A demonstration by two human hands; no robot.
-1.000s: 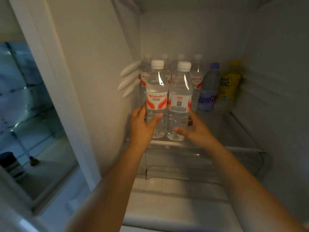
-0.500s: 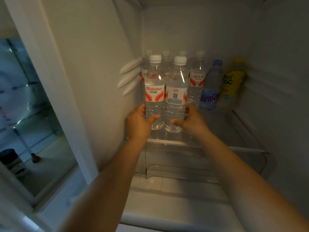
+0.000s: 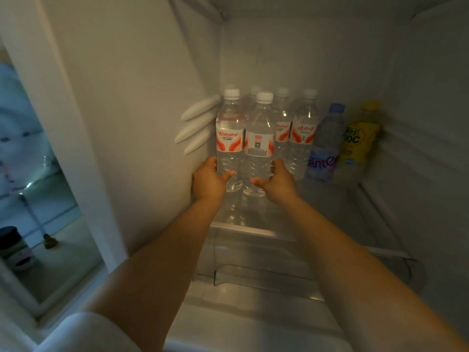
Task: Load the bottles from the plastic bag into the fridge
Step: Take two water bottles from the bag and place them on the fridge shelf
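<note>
While both arms reach deep into the fridge, seen from the head camera: left hand curled round the lower body of the left water bottle, thumb across its front; right hand wrapped likewise round the right water bottle. Both bottles upright, touching side by side, at the left rear part of the glass shelf, close to the left wall. Whether their bases rest on the glass or hang just above it cannot be told. Right behind, a row of matching bottles along the back edge, then a blue-capped bottle and a yellow bottle toward the rear right corner.

Judged full, so fairly heavy; thin plastic walls likely to give under a squeeze, and smooth enough to slip. Best held low on the ribbed section below the label, as now, with a firm but not crushing grip. No plastic bag in view.
</note>
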